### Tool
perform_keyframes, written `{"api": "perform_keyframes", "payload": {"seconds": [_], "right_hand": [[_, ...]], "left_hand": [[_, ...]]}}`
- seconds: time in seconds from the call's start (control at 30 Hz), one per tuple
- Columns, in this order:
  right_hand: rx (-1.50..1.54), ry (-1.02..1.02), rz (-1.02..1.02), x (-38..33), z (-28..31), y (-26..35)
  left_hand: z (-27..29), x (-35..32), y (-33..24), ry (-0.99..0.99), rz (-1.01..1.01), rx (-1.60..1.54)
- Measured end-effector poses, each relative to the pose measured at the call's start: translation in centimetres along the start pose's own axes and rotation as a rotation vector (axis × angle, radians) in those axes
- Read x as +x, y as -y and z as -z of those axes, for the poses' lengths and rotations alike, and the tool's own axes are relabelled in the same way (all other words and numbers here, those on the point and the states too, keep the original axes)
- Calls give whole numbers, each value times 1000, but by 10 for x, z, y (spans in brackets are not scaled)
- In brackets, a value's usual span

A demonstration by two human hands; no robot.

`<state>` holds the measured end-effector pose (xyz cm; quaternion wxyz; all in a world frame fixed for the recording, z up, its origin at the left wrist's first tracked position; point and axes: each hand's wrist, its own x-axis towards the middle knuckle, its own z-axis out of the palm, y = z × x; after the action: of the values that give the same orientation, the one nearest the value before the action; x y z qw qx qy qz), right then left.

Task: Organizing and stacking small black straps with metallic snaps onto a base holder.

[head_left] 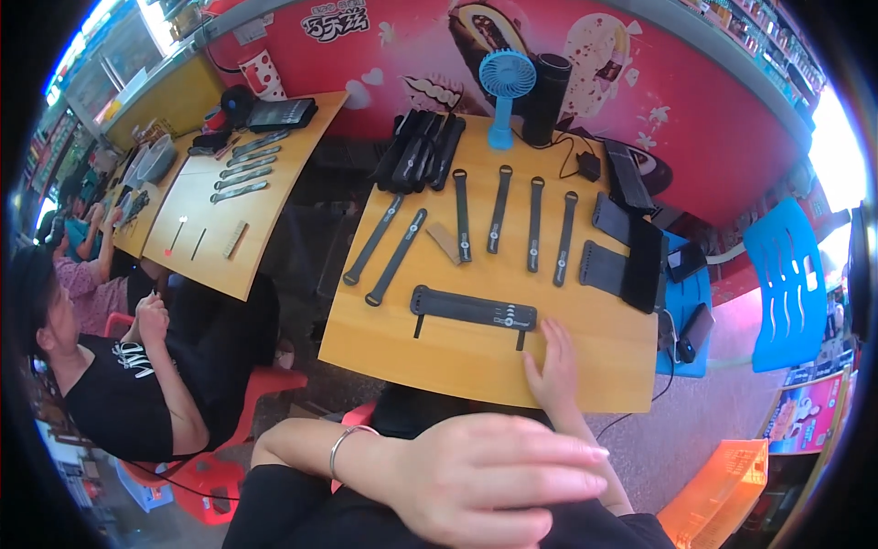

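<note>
In front of me a wide black strap [471, 308] with pale print lies crosswise on the wooden table [604, 357]. Two short thin black strips stick out below its ends. My right hand [552, 366] rests flat by the strap's right end, fingers stretched and nothing visible in them. Closer to the camera, my left hand [494, 476], with a silver bangle on the wrist, is raised over my lap. Its fingers point right, extended and slightly bent, with nothing seen in them. Beyond the wide strap lie several narrow black straps with looped ends, including one strap [535, 224] standing lengthwise.
A pile of black straps [421, 151], a blue fan [503, 91] and a black cylinder [547, 96] stand at the back. Wide dark straps [631, 265] overlap the right edge, near a blue chair [786, 284]. A person [128, 375] sits left; an orange crate [718, 494] is lower right.
</note>
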<state>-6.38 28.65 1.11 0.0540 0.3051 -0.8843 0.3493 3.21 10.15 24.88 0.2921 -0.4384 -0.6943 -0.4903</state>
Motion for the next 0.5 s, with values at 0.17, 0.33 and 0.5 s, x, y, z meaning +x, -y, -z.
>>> {"api": "perform_keyframes", "payload": {"seconds": [0.17, 0.33, 0.5], "right_hand": [[-44, 25, -1, 4, -2, -3], [-71, 9, 4, 4, -1, -1], [-96, 21, -9, 6, 2, 7]], "left_hand": [[8, 11, 2, -103, -136, 87], [3, 7, 2, -252, -134, 146], [1, -6, 8, -391, -167, 260]]}}
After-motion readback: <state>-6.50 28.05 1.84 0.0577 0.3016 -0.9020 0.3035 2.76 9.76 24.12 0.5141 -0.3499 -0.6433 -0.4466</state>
